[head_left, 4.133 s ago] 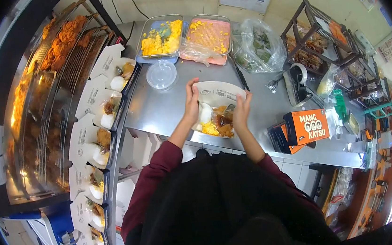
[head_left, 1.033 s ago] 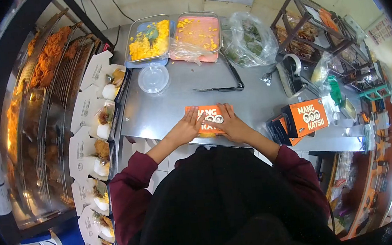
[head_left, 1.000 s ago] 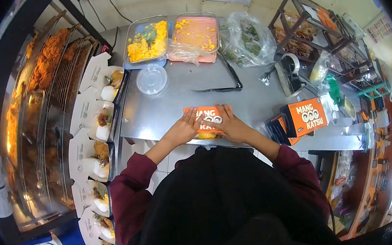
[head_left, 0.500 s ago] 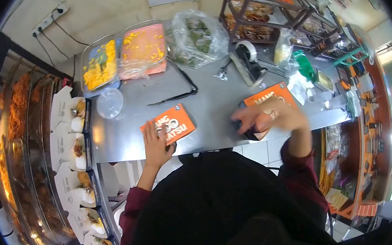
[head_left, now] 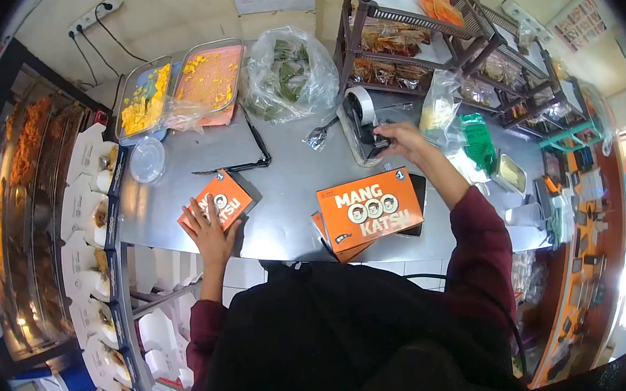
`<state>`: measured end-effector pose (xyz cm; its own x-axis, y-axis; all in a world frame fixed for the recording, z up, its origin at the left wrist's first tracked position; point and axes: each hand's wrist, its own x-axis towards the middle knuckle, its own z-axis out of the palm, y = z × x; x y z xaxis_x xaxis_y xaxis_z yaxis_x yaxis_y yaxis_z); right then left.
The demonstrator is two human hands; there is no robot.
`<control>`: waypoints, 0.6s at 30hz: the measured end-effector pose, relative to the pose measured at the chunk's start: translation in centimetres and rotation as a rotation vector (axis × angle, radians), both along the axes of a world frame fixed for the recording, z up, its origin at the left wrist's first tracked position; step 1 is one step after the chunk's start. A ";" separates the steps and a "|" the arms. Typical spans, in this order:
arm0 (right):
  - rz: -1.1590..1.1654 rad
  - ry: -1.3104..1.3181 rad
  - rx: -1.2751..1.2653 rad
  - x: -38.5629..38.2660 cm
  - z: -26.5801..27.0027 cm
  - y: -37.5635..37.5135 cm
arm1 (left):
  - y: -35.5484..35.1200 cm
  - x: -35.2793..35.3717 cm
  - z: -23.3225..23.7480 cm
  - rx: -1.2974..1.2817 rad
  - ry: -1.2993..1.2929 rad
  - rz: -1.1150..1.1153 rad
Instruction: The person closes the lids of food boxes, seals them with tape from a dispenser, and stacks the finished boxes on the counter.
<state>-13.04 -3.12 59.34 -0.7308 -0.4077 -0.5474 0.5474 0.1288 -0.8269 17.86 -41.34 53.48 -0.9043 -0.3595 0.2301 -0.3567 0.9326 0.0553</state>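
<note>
My left hand (head_left: 209, 232) lies with spread fingers on top of a closed orange box (head_left: 232, 201) near the counter's front edge. My right hand (head_left: 400, 140) reaches to the front end of the tape dispenser (head_left: 357, 132), its fingers bent around something small and dark that I cannot make out. A white roll of tape (head_left: 359, 106) sits in the dispenser. In front of it, a larger orange box (head_left: 370, 206) rests on another orange box, with a dark box edge showing at the right.
Trays of yellow food (head_left: 151, 105) and a bag of green leaves (head_left: 283, 78) stand at the back. A round lid (head_left: 147, 160) and black tongs (head_left: 259, 144) lie on the counter. Racks (head_left: 417, 19) stand back right; open filled boxes (head_left: 93, 217) line the left.
My right hand has moved from the right orange box back to the tape dispenser. That box now shows uncovered. My left hand remains on its box, and the view has shifted.
</note>
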 end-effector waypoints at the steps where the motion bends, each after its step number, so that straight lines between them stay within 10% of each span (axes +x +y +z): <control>1: -0.046 0.000 -0.053 0.2 -1.2 0.5 | 0.3 -0.1 0.2 -0.005 -0.007 0.021; 5: -0.183 0.137 -0.293 2.5 -3.2 1.5 | 1.2 -0.7 1.0 0.095 -0.006 0.137; 9: -0.206 0.155 -0.322 3.1 -3.3 1.1 | 6.3 -11.2 7.1 0.564 0.353 -0.457; 13: -0.181 0.140 -0.295 2.4 -3.6 0.5 | 13.1 -22.1 5.7 0.519 0.074 -1.005; 18: -0.229 -0.044 -0.388 1.7 -0.5 0.0 | 16.5 -26.2 2.0 0.181 0.169 -1.102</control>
